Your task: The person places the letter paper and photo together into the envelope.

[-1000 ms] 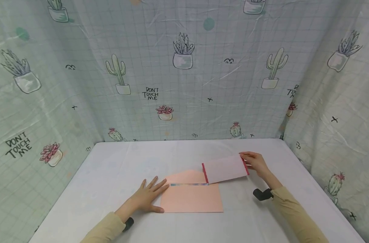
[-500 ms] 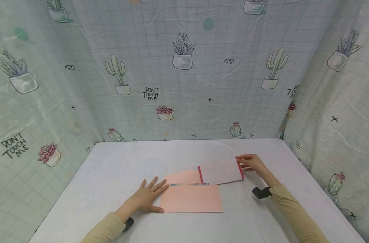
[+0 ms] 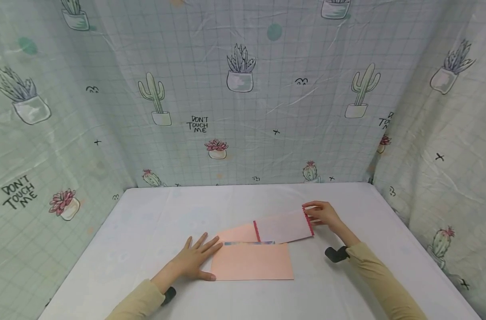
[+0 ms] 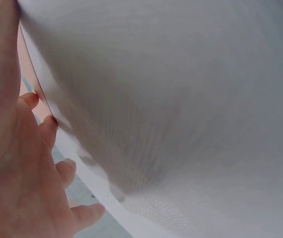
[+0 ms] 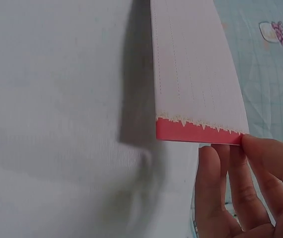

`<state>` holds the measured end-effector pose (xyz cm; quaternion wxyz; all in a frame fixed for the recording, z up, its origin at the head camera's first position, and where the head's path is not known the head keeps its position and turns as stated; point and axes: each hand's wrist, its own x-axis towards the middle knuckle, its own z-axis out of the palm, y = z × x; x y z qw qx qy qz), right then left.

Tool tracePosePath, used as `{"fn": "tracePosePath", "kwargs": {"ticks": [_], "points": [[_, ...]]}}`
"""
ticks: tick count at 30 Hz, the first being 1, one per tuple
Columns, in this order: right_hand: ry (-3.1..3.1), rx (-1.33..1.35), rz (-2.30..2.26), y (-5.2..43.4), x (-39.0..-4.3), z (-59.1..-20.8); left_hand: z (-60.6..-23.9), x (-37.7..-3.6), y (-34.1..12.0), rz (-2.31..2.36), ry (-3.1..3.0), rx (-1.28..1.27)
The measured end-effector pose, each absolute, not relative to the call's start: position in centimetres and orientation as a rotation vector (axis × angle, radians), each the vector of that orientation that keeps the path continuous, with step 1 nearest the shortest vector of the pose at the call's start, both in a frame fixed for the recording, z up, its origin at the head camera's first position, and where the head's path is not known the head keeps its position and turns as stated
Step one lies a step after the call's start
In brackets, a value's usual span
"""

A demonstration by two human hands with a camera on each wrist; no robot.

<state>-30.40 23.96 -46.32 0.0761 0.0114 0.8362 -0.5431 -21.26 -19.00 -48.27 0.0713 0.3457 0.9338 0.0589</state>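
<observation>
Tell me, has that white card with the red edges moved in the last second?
Yes. The white card, pinched by the right hand, has slid left and lower, now covering more of the flap of the pink envelope under the left hand.

Your head camera looks forward and down over the whole bench point(image 3: 154, 222) from above, taking in both arms and the curtains behind. Your left wrist camera sits very close, facing the left hand point(image 4: 17, 163) along the bench. Your right wrist camera views the lined card point(image 5: 196, 84) close up, which the head view shares.
</observation>
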Motion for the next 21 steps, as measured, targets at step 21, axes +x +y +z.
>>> {"fn": "tracePosePath", "kwargs": {"ticks": [21], "points": [[2.474, -0.019, -1.658, 19.4, -30.3, -47.1, -48.7, -21.4, -19.0, 0.128, 2.818, 0.992]]}}
